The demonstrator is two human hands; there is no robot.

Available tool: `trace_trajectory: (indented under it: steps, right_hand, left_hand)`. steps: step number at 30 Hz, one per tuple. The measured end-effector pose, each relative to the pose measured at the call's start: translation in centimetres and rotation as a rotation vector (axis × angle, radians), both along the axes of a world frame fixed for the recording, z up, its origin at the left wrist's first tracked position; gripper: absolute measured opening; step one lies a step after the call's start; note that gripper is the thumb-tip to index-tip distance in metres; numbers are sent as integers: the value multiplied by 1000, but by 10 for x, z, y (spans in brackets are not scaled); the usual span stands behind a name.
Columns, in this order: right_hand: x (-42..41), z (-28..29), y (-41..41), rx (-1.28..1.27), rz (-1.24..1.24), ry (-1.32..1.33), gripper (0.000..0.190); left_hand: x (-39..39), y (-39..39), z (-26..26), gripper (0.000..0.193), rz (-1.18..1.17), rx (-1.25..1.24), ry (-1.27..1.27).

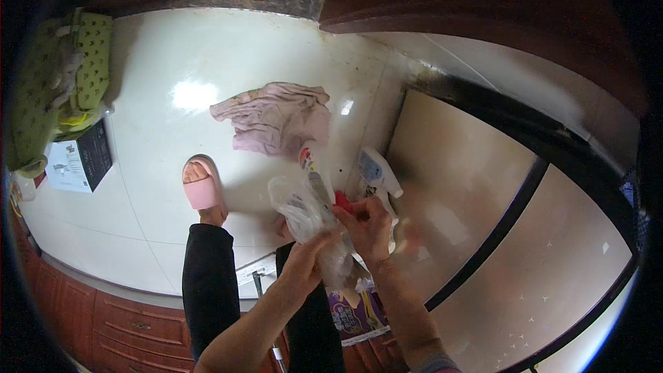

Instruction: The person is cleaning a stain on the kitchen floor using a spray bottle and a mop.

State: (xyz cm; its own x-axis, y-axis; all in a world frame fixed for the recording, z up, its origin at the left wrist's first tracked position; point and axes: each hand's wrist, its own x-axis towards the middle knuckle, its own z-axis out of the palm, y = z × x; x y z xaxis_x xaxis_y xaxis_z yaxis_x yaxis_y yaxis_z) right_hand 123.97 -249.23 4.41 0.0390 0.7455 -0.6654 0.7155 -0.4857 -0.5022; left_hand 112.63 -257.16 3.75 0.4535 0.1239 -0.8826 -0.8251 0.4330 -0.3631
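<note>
My left hand (306, 263) grips a crumpled clear plastic bag (295, 207) in front of my legs. Close beside it, my right hand (370, 225) pinches a small red piece (342, 201) between thumb and fingers; whether this is a cap or a spray trigger is unclear. A bottle with a colourful label (308, 163) stands out just beyond the bag, its lower part hidden by the bag and my hands. Past the bottle, a rumpled pink cloth (279, 118) lies on the floor. A white spray bottle (377, 170) with a blue label is right of my hands.
Large refrigerator-like glossy panels (461, 176) border the right side. A purple package (357, 313) lies below my hands, by wooden drawers (142, 324). Near my slippered foot (199, 186) is pale tile floor (155, 207). A printed box (80, 160) and green fabric-covered item (93, 62) stand left.
</note>
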Motion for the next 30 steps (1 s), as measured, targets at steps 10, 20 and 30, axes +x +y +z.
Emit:
trace_trajectory:
  steps: [10, 20, 30]
  right_hand:
    - [20, -27, 5, 92, 165, 158, 64]
    - [-1, -92, 14, 364, 198, 482, 73]
    - [-23, -142, 87, 681, -984, 357, 28]
  left_hand:
    - [-25, 23, 5, 32, -8, 110, 116]
    - [-36, 30, 10, 28, -146, 144, 331]
    - [-24, 18, 0, 25, -55, 55, 261]
